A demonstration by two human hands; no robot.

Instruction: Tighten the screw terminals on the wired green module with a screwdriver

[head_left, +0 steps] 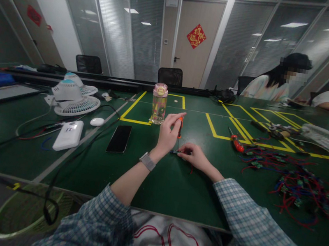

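My left hand [167,132] is closed around a small red-handled screwdriver [179,130], held upright with its tip down on the green table [170,182]. My right hand [192,154] lies on the table just right of the tip, its fingers pinched on a small dark part [175,152] with red wire trailing from it. A watch sits on my left wrist. Both sleeves are blue plaid.
A black phone [119,138], a white power bank [68,135], a white mouse [97,121] and stacked white fans [73,96] lie to the left. A clear bottle [158,104] stands behind my hands. A second red screwdriver [236,142] and tangled red-blue wired boards [295,183] lie right. Two people sit far right.
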